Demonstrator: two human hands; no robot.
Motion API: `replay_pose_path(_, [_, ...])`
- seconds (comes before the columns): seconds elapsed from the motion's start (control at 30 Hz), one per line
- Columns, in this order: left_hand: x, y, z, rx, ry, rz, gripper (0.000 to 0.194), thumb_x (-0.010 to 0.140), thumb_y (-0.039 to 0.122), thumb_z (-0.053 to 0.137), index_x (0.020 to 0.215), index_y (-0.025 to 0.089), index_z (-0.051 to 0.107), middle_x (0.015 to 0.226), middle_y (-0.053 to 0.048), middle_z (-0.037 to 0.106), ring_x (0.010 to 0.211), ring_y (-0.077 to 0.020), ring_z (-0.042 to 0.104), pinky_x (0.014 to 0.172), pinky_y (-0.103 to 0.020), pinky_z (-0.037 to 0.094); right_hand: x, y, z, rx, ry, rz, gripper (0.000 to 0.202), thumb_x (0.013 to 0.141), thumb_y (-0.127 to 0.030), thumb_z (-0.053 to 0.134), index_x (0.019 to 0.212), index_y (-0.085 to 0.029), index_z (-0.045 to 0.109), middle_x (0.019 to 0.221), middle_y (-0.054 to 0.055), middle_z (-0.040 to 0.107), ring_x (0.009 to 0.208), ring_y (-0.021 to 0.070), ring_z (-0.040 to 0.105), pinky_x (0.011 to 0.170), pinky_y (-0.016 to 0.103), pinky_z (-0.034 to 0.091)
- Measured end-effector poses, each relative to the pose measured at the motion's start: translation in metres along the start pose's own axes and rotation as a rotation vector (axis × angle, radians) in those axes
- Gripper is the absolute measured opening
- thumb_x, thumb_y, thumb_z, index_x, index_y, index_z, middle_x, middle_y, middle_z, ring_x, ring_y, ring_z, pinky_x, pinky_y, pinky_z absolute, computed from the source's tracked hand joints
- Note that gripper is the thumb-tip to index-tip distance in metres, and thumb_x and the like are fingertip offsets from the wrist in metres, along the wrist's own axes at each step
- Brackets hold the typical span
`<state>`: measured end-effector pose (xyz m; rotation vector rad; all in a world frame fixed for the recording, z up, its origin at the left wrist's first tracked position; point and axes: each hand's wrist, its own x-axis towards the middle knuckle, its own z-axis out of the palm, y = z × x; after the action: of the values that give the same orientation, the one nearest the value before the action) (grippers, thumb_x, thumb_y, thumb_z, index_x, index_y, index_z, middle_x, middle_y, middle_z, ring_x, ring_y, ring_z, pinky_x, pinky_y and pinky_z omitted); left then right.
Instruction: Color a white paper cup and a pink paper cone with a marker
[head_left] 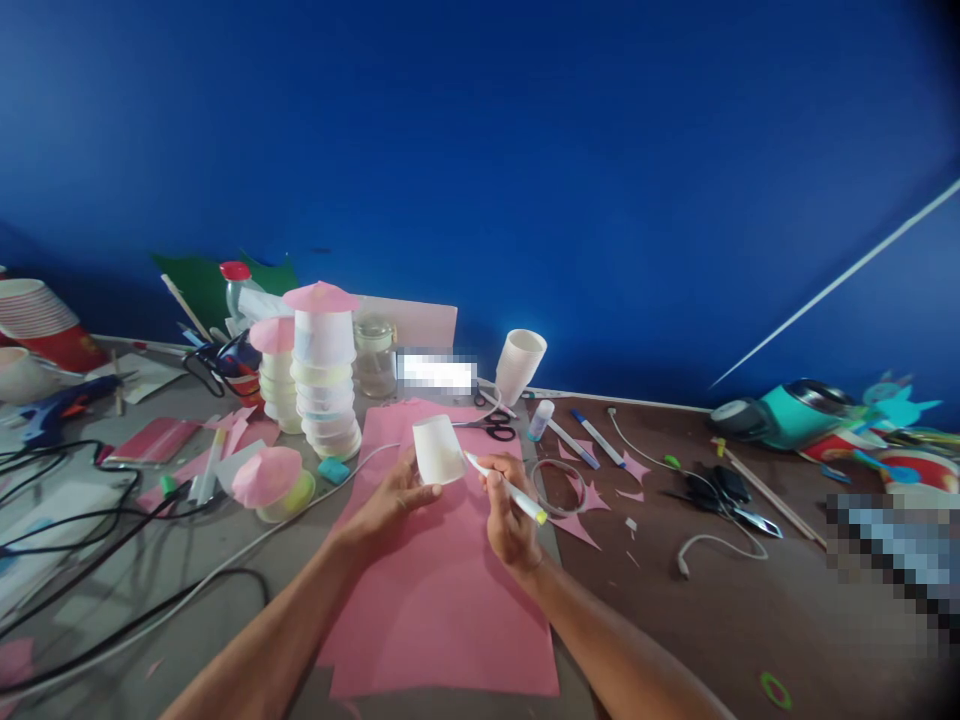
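My left hand point(396, 497) grips a white paper cup point(439, 450) from its left and lower side, thumb along the bottom. In my right hand point(511, 510) is a white marker point(521, 497) with a yellow end, held in a writing grip. The marker's tip points at the cup's right side; whether it touches cannot be made out. Both hands are above a sheet of pink paper point(442, 600). Behind them lie black-handled scissors point(496, 427), partly hidden by the cup.
Stacked cups with pink paper tops point(324, 375) stand left, near a pink-topped cup point(270, 480) and a blue block point(334, 471). A white cup stack point(520, 365) is at the back. Glue point(540, 420), markers point(600, 440) and pink scraps point(577, 530) lie right. Cables point(247, 555) cross the left.
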<state>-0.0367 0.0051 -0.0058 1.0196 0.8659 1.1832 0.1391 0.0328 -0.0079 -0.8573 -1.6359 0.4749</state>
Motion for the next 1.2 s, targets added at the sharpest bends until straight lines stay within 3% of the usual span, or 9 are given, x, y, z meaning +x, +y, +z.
replay_pose_path(0.37, [0.003, -0.002, 0.000, -0.025, 0.013, 0.022, 0.047, 0.076, 0.036, 0.077, 0.116, 0.020, 0.059, 0.109, -0.007, 0.061, 0.097, -0.0228, 0.054, 0.078, -0.030, 0.043, -0.004, -0.011, -0.004, 0.022, -0.130, -0.015, 0.027, 0.100, -0.031, 0.035, 0.089, -0.022, 0.058, 0.077, 0.001, 0.060, 0.069, 0.0168, 0.056, 0.069, 0.034, 0.045])
replay_pose_path(0.7, [0.001, -0.002, 0.000, -0.016, 0.019, 0.005, 0.049, 0.076, 0.036, 0.078, 0.118, 0.021, 0.059, 0.109, -0.007, 0.059, 0.095, -0.0220, 0.053, 0.076, -0.029, 0.044, 0.000, -0.002, -0.002, -0.004, -0.022, 0.019, 0.029, 0.100, -0.034, 0.036, 0.089, -0.023, 0.060, 0.072, 0.000, 0.059, 0.071, 0.0183, 0.054, 0.070, 0.034, 0.044])
replay_pose_path(0.97, [0.002, -0.005, -0.003, 0.027, 0.031, 0.027, 0.052, 0.078, 0.038, 0.075, 0.124, 0.021, 0.057, 0.116, -0.009, 0.059, 0.107, -0.0262, 0.052, 0.085, -0.033, 0.044, -0.005, -0.010, -0.005, 0.037, -0.109, 0.011, 0.031, 0.100, -0.034, 0.034, 0.086, -0.022, 0.059, 0.072, 0.001, 0.059, 0.071, 0.0182, 0.054, 0.070, 0.034, 0.045])
replay_pose_path(1.2, [0.002, -0.003, -0.001, -0.014, 0.009, 0.002, 0.051, 0.076, 0.038, 0.078, 0.120, 0.022, 0.060, 0.111, -0.007, 0.060, 0.097, -0.0223, 0.054, 0.076, -0.029, 0.044, -0.002, -0.006, -0.001, 0.145, 0.056, 0.132, 0.023, 0.100, -0.035, 0.040, 0.102, -0.022, 0.060, 0.086, 0.002, 0.060, 0.075, 0.0169, 0.058, 0.066, 0.030, 0.047])
